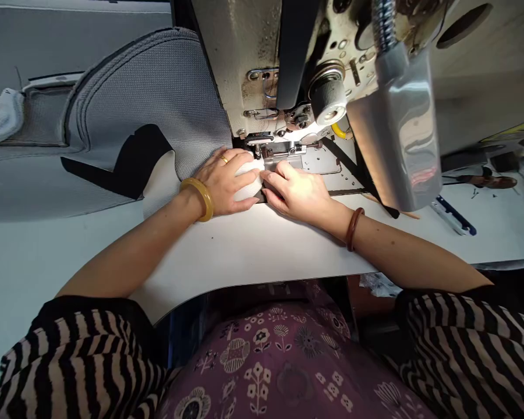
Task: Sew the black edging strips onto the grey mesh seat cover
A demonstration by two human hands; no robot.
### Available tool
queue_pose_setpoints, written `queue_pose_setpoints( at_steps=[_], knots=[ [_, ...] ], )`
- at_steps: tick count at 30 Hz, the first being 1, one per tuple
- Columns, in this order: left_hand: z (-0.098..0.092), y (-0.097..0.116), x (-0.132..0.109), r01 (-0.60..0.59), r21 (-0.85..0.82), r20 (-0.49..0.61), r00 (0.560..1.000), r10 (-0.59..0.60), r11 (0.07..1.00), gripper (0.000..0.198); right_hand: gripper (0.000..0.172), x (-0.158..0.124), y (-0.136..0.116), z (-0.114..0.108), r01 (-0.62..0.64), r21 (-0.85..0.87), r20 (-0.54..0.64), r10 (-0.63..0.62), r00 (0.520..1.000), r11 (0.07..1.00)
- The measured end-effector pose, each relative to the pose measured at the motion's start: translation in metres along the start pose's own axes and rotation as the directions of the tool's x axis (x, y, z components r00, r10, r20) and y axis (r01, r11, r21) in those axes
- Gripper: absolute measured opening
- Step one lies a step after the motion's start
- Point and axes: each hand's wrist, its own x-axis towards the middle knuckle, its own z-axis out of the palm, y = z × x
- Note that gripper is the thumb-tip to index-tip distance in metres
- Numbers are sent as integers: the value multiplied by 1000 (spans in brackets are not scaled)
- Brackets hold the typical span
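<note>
My left hand (222, 183), with a gold ring and a yellow bangle, curls around a white padded fabric piece (248, 185) that joins a large grey mesh fabric panel (157, 105). My right hand (294, 195), with a brown bangle, presses its fingertips against the same white piece from the right. The piece lies just in front of the sewing machine's presser foot (262, 152), and my fingers hide where it meets the metal needle plate (321, 166). A black strip (131, 160) lies across the grey panel.
The cream sewing machine head (288, 58) overhangs the work, with a grey lamp (397, 128) hanging to its right. A white table (244, 247) curves in front of my body. Dark-handled scissors (480, 181) and a blue-edged tool (453, 215) lie at the right.
</note>
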Motion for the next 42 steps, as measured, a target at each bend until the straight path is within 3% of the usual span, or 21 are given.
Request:
queue_pose_setpoints(
  at_steps=[6,10,14,20,30,37,42],
  knots=[
    [-4,11,0,66,-40,85,994,-62,997,43,50,5,-7,-6,-21,-29,65,23,998,999],
    [0,10,-2,97,-105,49,995,-92,990,43,48,8,-8,-12,-43,9,111,42,993,999],
    [1,5,-3,91,-56,20,996,-90,994,43,47,10,-6,-15,-69,31,140,64,988,997],
    [-4,5,1,145,-45,118,983,-139,988,42,51,10,-4,-8,-93,-13,136,94,986,996],
    [3,-10,7,91,-13,79,993,-89,996,41,57,17,-2,-2,-98,-66,128,106,986,993],
    [3,-9,8,107,-44,126,987,-101,993,42,58,18,-6,-8,-134,-102,188,152,970,986],
    [7,-9,7,117,-29,91,989,-114,993,43,57,18,-8,-8,-152,-118,195,173,965,981]
  ],
)
